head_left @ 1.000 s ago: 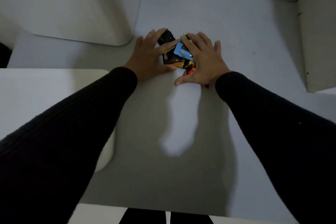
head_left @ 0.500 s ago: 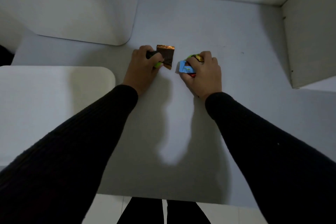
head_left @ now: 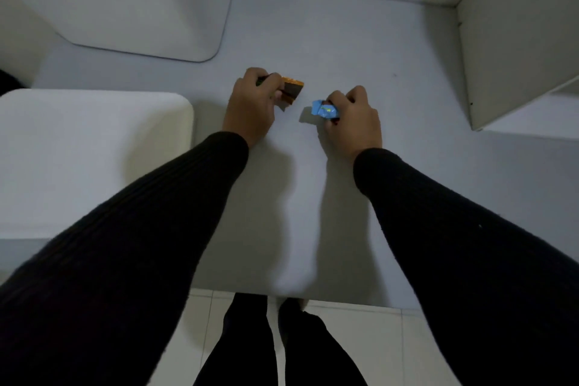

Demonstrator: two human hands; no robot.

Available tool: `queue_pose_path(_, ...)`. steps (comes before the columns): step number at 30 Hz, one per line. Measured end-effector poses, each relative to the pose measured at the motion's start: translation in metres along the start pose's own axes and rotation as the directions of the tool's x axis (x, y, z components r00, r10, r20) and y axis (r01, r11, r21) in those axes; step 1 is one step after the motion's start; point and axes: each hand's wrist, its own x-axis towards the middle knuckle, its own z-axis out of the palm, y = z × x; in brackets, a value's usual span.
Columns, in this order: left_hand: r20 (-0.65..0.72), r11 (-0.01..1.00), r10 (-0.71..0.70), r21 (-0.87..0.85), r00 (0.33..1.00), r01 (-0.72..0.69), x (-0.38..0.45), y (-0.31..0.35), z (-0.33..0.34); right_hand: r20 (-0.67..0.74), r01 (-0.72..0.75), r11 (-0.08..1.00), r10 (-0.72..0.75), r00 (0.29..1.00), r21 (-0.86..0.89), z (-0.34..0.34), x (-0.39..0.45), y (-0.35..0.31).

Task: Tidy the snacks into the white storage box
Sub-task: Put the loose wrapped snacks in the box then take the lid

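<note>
Head view, looking down over a pale grey tabletop (head_left: 313, 34). Left hand (head_left: 250, 106) curled tight, gripping a dark snack packet with a shiny orange-gold edge (head_left: 291, 89); packet poking out past the fingertips to the right, a sliver of something green just visible under the knuckles, too small to tell what. Right hand (head_left: 352, 117) also closed, fingers wrapped round a crinkly light-blue snack wrapper with yellow-green print (head_left: 324, 110); wrapper sticking out to the left of the knuckles, a hint of red at the lower edge of the fist, more in the fist perhaps, cannot tell. Both fists low over the table, near each other but apart, bare tabletop between the two packets. Cannot tell whether either packet touches the surface, though small shadows sit just under each.

Up at the top left, large white plastic storage box with rounded corners (head_left: 141, 9), standing on the table, well apart from both hands, nearer the left one; only a strip of its rim in shot, contents not readable. Flat white rounded-corner lid or board (head_left: 94, 153) at the left, beside the left forearm. Off-white upright panel (head_left: 517, 41) at the right edge. Black ribbed sleeves (head_left: 156, 229) on both arms, dark trousered legs (head_left: 250, 348) and light floor tiles (head_left: 391, 345) below the table's near edge.
</note>
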Motion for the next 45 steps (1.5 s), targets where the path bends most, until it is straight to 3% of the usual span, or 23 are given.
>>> queue_pose_path(3, -0.043, 0.999, -0.037, -0.020, 0.998, 0.036, 0.016, 0.022, -0.031, -0.014, 0.025, 0.999, -0.026, 1.000, -0.028, -0.031, 0.005, -0.014)
queue_pose_path(8, -0.245, 0.999, 0.051, 0.014, 0.968, -0.049, 0.068, 0.047, -0.115, -0.140, 0.105, 0.994, -0.104, 0.985, -0.006, -0.103, 0.043, -0.070)
queue_pose_path(14, -0.362, 0.999, -0.013, 0.043, 0.932, 0.031, 0.108, 0.019, -0.207, -0.256, 0.246, 0.968, -0.226, 0.940, 0.051, -0.151, 0.094, -0.170)
queue_pose_path(18, -0.272, 0.981, -0.136, 0.099, 0.953, 0.168, 0.124, -0.032, -0.236, -0.233, 0.332, 0.942, -0.313, 0.921, 0.048, -0.140, 0.124, -0.232)
queue_pose_path(22, -0.054, 0.948, -0.269, 0.164, 0.962, 0.274, 0.145, -0.082, -0.238, -0.136, 0.315, 0.948, -0.307, 0.942, 0.045, -0.108, 0.159, -0.271)
queue_pose_path(26, 0.299, 0.915, -0.398, 0.197, 0.867, 0.352, 0.164, -0.123, -0.229, 0.089, 0.172, 0.985, -0.170, 0.981, -0.012, -0.066, 0.189, -0.285)
queue_pose_path(30, 0.489, 0.903, -0.392, 0.367, 0.779, 0.224, 0.176, -0.147, -0.221, 0.378, 0.106, 0.985, -0.046, 0.925, -0.138, -0.044, 0.203, -0.289)
queue_pose_path(36, 0.544, 0.903, -0.307, 0.427, 0.781, 0.058, 0.179, -0.136, -0.220, 0.396, 0.094, 0.958, 0.022, 0.918, -0.272, -0.051, 0.198, -0.304)
queue_pose_path(40, 0.501, 0.910, -0.271, 0.413, 0.822, 0.049, 0.172, -0.123, -0.239, 0.319, 0.110, 0.934, 0.004, 0.948, -0.340, -0.074, 0.177, -0.314)
queue_pose_path(45, 0.385, 0.921, -0.235, 0.381, 0.893, 0.078, 0.144, -0.107, -0.279, 0.186, 0.139, 0.942, -0.084, 0.979, -0.307, -0.101, 0.136, -0.318)
